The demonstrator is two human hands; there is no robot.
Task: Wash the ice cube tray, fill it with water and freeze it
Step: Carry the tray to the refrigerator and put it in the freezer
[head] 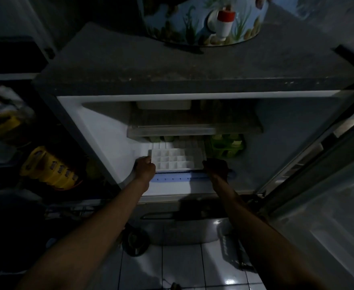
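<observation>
- The ice cube tray (173, 159) is white, moulded plastic, a rectangle cut into a grid of small square cells with thin raised walls between them.
- It sits low in the open freezer (100, 130), at the front of the compartment floor, just behind a pale ribbed strip (173, 174) along the front lip.
- Its long axis runs left to right, across the opening, with the cells facing up (whether they hold water cannot be told in this dim light).
- The left hand (145, 168) is closed around the tray's left end, thumb on the rim.
- The right hand (217, 167) is at the tray's right end, curled and in shadow; how firmly it holds the tray cannot be told.
- Above the tray is a clear, smooth plastic shelf (172, 130) with a white box (164, 104) behind it.
- To the right of the tray stands a green moulded holder (226, 146).
- The freezer top is dull and grey, and on it is a round painted container (203, 19) with a white and red tap (224, 21).
- The floor (182, 266) below is glossy white tile.
</observation>
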